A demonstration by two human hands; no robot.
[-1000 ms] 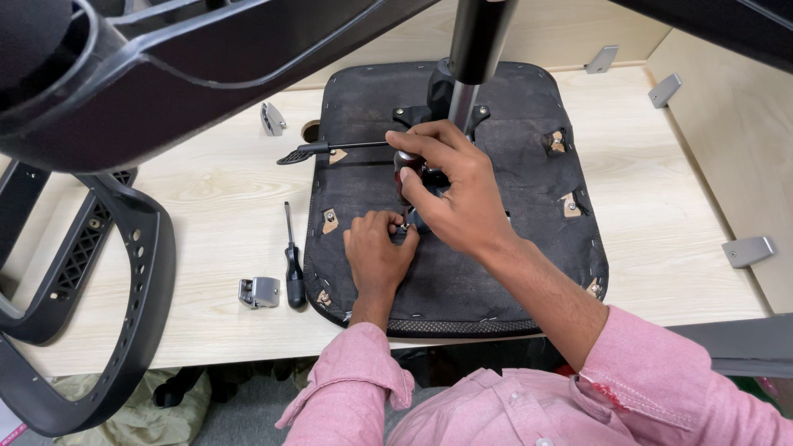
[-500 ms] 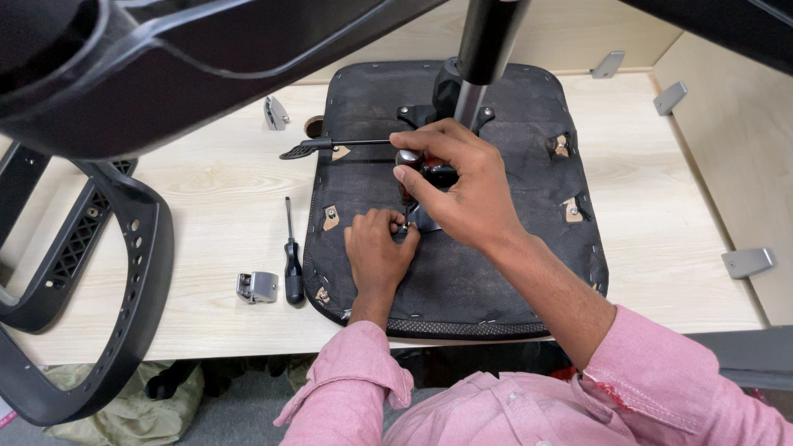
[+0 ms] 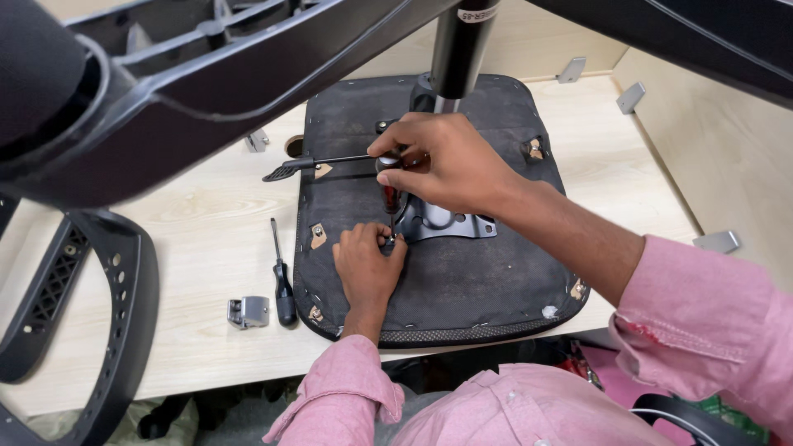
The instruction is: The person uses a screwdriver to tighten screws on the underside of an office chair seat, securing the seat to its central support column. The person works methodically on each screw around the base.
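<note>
Left hand (image 3: 366, 266) low on the upturned chair seat (image 3: 462, 281), fingers pinched together at the foot of a screwdriver (image 3: 388, 194), right by the edge of the metal plate (image 3: 450, 223); what it pinches is too small to tell. Right hand (image 3: 442, 161) above it, closed around the screwdriver's dark red handle, tool standing nearly upright. Spare black screwdriver (image 3: 282, 285) and small grey bracket (image 3: 248, 311) lie on the wooden table (image 3: 190, 248), left of the seat. Lever (image 3: 318, 164) sticks out left. Gas cylinder (image 3: 456, 49) rises behind the hands.
</note>
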